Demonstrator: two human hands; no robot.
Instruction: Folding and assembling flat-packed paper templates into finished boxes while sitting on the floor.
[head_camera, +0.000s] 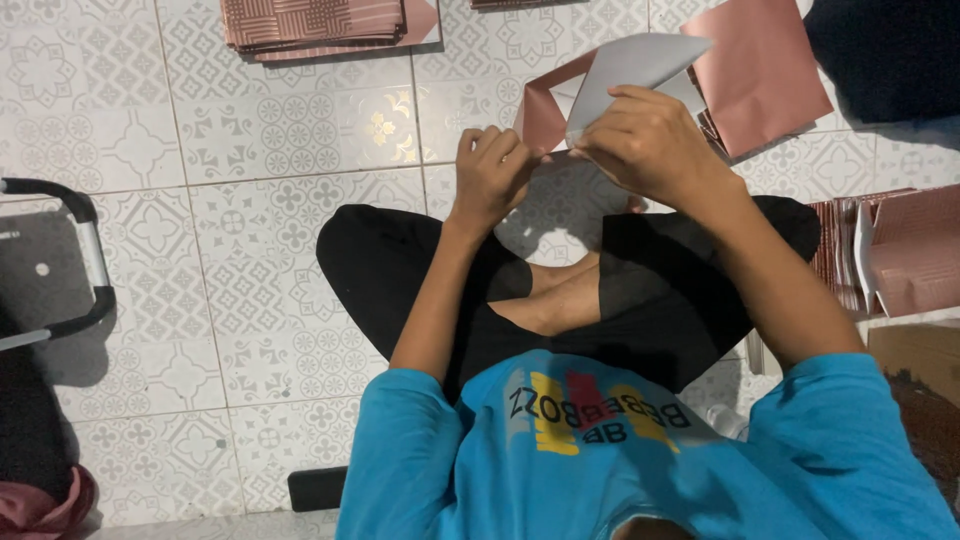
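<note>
Both hands pinch a folded paper sheet (625, 75) above the lap: left hand (492, 170) curled on its lower edge, right hand (645, 140) clamped over the fold. Light, thin, creases easily; grip near edges.

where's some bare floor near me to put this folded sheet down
Open tile lies left of your left hand, between the patterned paper stack at the top and your left knee. Your right hand side is crowded: pink sheets beyond it and the upright stack by your right knee.
</note>
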